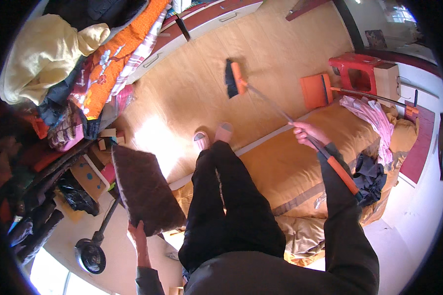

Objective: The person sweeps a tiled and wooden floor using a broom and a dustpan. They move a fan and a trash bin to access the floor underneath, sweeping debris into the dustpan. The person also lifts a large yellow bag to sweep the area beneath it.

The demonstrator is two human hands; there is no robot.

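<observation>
My right hand [310, 135] is closed around the metal handle of a broom [273, 105], above its orange grip. The broom's orange head with dark bristles [230, 79] rests on the wooden floor [192, 81], beyond my slippered feet. At the lower left, my left hand [137, 232] holds a dark brown fabric-covered cushion or pad [144, 190] by its near edge. Part of that hand's grip is hidden behind the cushion.
A bed with orange-brown bedding [280, 162] runs along the right. An orange dustpan [315, 90] stands near a red plastic stool [358, 73]. Piled clothes [107, 70] and boxes crowd the left. A fan [90, 256] is at lower left. White-and-red drawers [206, 24] line the far side.
</observation>
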